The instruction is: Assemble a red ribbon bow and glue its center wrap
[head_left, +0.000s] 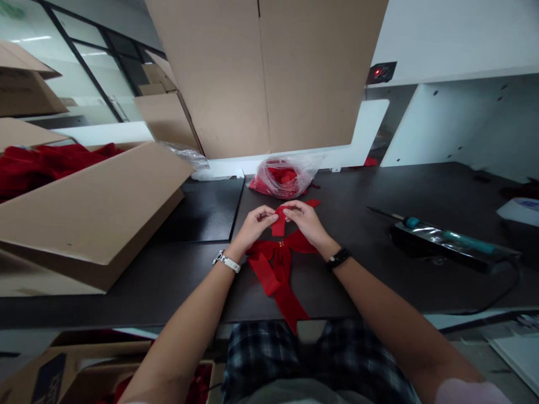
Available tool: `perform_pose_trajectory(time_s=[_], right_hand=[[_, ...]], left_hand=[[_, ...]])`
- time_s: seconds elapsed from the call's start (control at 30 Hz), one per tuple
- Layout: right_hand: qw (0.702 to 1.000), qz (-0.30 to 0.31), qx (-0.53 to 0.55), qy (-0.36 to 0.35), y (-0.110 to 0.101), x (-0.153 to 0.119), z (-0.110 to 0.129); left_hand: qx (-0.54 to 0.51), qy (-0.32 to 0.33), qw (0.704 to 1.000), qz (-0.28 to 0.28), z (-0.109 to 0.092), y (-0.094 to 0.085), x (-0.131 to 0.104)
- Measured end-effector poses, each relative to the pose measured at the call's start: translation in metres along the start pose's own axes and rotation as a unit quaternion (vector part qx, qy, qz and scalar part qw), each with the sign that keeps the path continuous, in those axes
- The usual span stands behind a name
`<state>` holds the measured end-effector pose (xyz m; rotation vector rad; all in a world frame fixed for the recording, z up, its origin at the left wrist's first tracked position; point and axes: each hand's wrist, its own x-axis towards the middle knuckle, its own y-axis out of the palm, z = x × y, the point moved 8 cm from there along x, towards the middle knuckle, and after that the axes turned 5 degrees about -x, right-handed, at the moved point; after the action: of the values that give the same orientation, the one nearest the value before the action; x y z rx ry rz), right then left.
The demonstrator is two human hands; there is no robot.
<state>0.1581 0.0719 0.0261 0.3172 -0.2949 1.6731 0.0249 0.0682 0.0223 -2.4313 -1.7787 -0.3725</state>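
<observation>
The left hand (255,225) and right hand (309,227) both have their fingers closed on a short red ribbon strip (278,228), pinching it near its upper end from either side; its lower end hangs free between them. Just below, on the near side, a red ribbon bow (286,264) with small gold-coloured marks at its centre lies on the dark bench (337,294), one tail running past the front edge. Beyond the hands sits a clear plastic bag (309,166) of red pieces. An open cardboard box (96,207) holding red fabric stands at left; at right, a soldering iron (448,238) rests on a dark block. A tall cardboard panel (311,78) stands behind, with glass partitions (90,78) at far left. A lower carton (90,352) carries a dark blue label (49,377); its pale lettering is partly cut off and cannot be read with certainty.
</observation>
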Motion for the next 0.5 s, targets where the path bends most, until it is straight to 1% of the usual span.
perform_pose_trajectory(time_s=[0.13,0.17,0.33,0.5], right_hand=[[0.999,-0.037,0.003,-0.007,-0.005,-0.001,-0.002],[0.999,-0.032,-0.004,-0.009,-0.004,-0.001,-0.002],[0.999,0.034,-0.017,0.0,0.009,-0.002,-0.003],[0.999,0.039,-0.005,0.013,0.01,-0.003,-0.003]], left_hand=[[-0.013,-0.006,1.0,-0.01,0.0,0.001,-0.001],[-0.016,-0.009,1.0,-0.009,0.0,0.002,-0.001],[-0.024,-0.012,1.0,0.001,0.0,0.005,-0.001],[-0.019,-0.007,1.0,-0.002,0.001,0.002,0.0]])
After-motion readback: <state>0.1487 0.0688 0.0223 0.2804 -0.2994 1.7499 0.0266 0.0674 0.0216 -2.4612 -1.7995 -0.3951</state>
